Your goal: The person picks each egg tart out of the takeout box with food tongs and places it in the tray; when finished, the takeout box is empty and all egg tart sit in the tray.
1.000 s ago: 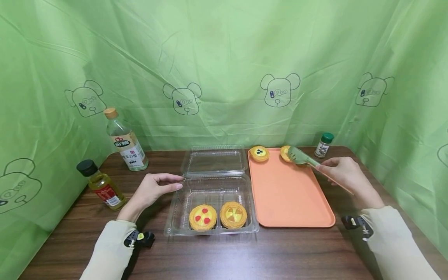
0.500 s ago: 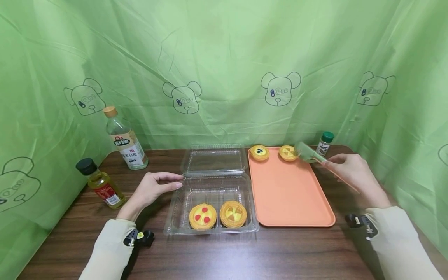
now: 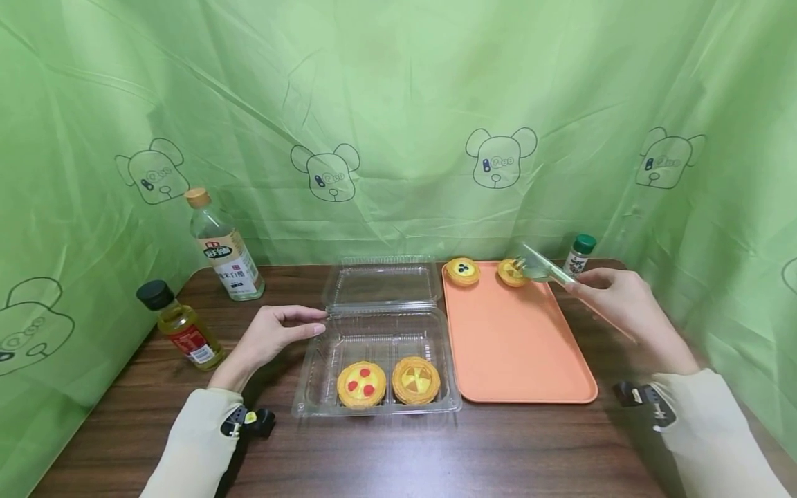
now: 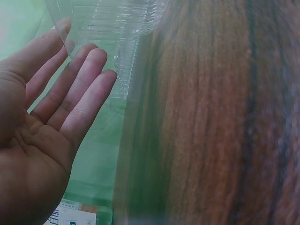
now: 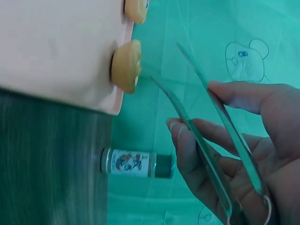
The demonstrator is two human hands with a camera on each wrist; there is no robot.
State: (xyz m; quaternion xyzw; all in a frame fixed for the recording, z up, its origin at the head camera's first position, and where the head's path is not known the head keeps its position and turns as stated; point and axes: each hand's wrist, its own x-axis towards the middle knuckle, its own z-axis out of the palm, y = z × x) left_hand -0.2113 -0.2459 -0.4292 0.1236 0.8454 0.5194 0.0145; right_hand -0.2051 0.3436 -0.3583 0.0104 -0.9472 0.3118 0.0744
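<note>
Pinches green-tinted tongs point(image 3: 546, 268) between the thumb and fingers of the right hand point(image 3: 616, 297), with both tips parted — near the wedge-topped tart point(image 3: 510, 274) at the far right corner of the orange tray point(image 3: 517, 339), but apart from it in the right wrist view. Touches the clear container point(image 3: 386, 326) at its left side with the left hand point(image 3: 274, 335), with fingers fairly straight. Has the container lying open beside the tray, with a red-dotted tart point(image 3: 361, 384) front left and a brown-triangle tart point(image 3: 416, 380) front right — and a blue-dotted tart point(image 3: 463, 272) on the tray's far left corner.
</note>
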